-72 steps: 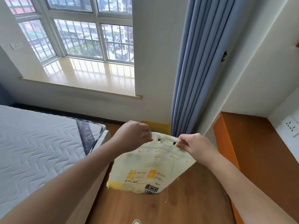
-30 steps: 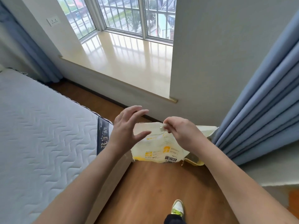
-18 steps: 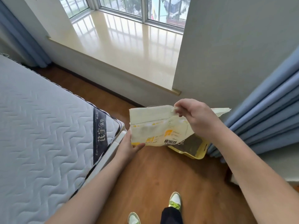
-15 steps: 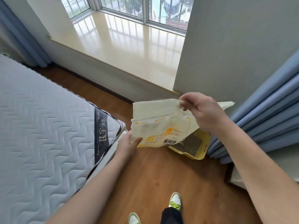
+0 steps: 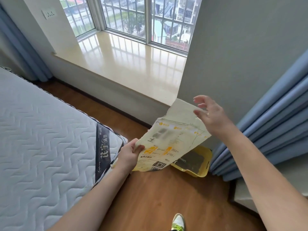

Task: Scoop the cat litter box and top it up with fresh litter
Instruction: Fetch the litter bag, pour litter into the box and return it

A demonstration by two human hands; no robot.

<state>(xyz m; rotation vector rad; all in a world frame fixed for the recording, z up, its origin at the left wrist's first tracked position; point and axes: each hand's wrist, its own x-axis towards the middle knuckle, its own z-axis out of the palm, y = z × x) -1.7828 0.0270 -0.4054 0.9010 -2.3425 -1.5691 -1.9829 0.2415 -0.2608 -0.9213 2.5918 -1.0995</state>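
Now tipped mouth-up over the litter box (image 5: 193,161): bag (image 5: 171,139) pinched low by left hand (image 5: 129,155); right hand (image 5: 210,116) released, fingers spread; pouring likely next.

Bright daylight enters through the window (image 5: 133,19) and glares off the glossy sill (image 5: 130,64). Wide-angle distortion bends the edges. The right hand (image 5: 210,114) is slightly motion-blurred.

Matt crinkled litter bag (image 5: 168,144), glossy yellow plastic litter box (image 5: 204,170), smooth wood floor (image 5: 160,200), quilted cloth mattress (image 5: 41,144)
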